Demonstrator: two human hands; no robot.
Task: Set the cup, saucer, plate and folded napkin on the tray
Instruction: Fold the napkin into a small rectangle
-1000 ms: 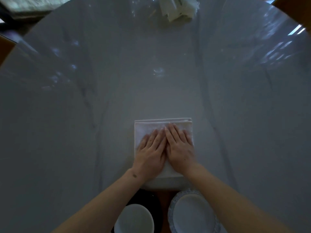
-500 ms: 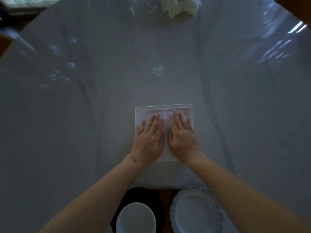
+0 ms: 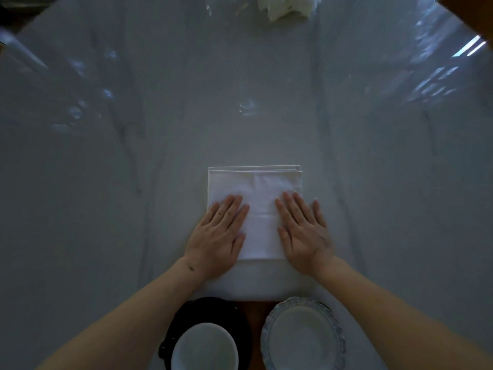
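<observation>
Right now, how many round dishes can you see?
3. A white cup stands on a black saucer at the bottom edge, left of a scalloped white plate. More could be hidden below the frame.

**No readable text**

No words, labels, brands, numbers or signs can be read here. The napkin [image 3: 254, 206] is plain white, and the plate [image 3: 302, 340] near it shows only a patterned rim. The surface [image 3: 106, 182] bears grey veins and light reflections, no lettering.
</observation>
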